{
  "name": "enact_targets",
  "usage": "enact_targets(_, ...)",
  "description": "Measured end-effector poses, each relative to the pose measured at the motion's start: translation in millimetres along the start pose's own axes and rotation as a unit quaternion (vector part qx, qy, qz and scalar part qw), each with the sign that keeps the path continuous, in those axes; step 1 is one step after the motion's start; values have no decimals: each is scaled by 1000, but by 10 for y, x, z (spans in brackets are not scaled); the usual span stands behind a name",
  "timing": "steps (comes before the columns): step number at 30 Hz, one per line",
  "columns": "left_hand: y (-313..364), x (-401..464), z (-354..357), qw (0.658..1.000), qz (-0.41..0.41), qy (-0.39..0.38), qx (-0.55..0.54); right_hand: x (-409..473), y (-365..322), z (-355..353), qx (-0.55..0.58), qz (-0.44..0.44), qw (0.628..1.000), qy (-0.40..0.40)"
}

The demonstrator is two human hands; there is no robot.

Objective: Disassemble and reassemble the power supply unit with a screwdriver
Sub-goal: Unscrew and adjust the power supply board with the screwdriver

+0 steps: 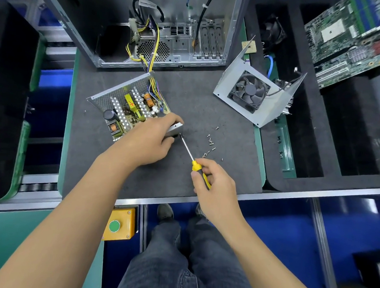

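Here, open power box on the grey mat, left hand curled around its near corner, right hand gripping a yellow screwdriver, tip touching that corner, loose screws just beside, fan cover well apart.
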State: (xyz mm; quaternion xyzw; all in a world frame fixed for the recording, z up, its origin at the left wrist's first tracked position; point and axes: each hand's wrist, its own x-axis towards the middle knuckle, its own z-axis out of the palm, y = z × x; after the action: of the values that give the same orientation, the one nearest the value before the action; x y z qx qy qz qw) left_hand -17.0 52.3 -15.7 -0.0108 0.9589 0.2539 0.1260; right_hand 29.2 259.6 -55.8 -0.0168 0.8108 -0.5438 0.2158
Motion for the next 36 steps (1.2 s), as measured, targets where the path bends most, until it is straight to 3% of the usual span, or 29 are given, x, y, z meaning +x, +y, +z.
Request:
enact_targets(13,-49,-5,59,998,-4,60,-19,-12,30,14,31,19,999,18)
enact_targets(19,-45,-12,109,998,-5,65,-7,3,25,-5,78,47,996,-12)
enact_targets(25,-42,-1,91,998,-8,63,-10,20,24,19,116,74,989,50)
enact_targets(36,21,14,38,998,-51,31,-21,51,9,-79,102,80,988,81)
